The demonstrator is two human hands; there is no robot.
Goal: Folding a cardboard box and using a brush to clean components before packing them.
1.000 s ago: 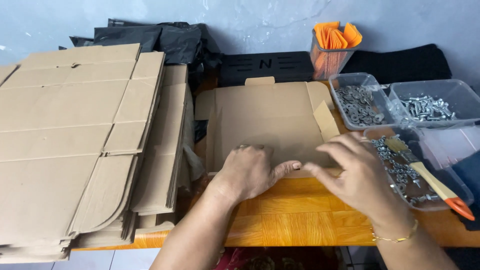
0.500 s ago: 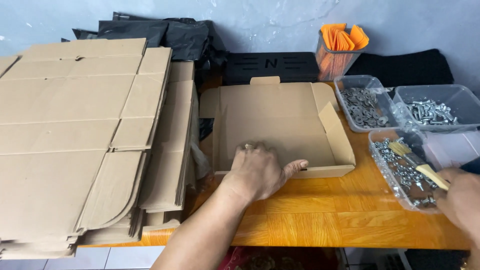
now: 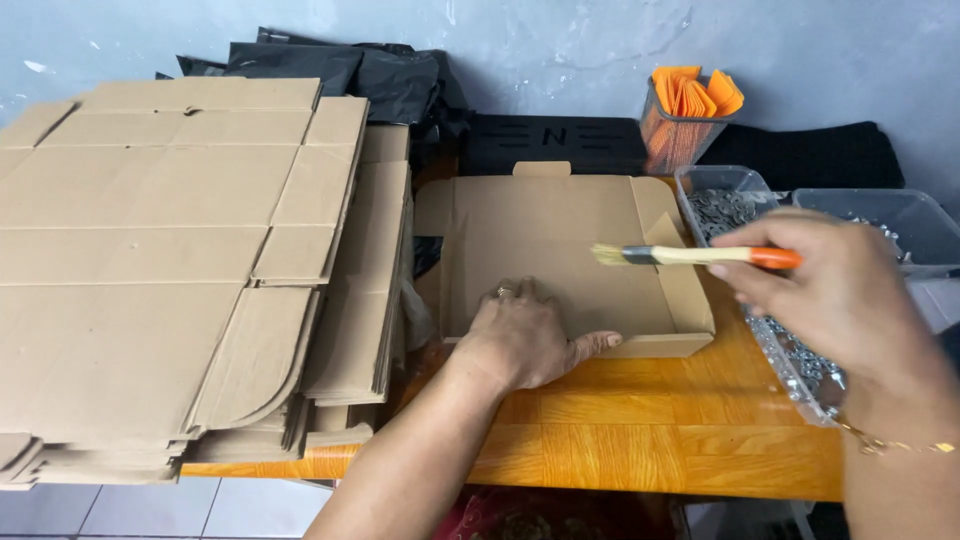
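Observation:
My left hand [image 3: 525, 335] presses flat on the near edge of an open, shallow cardboard box [image 3: 560, 255] lying on the orange wooden table [image 3: 640, 450]. A ring shows on one finger. My right hand [image 3: 830, 295] holds a small paintbrush [image 3: 690, 256] with a pale wooden handle and orange end. The brush lies level above the right part of the box, bristles pointing left. A thin bracelet circles my right wrist.
A tall stack of flat cardboard blanks [image 3: 170, 260] fills the left side. Clear plastic trays of metal screws and washers [image 3: 730, 205] stand at the right. An orange-filled mesh cup [image 3: 685, 120] and black bags [image 3: 380, 75] sit at the back.
My right hand left the box, went to the tray at the right, and came back holding the paintbrush over the box. My left hand stayed on the near edge.

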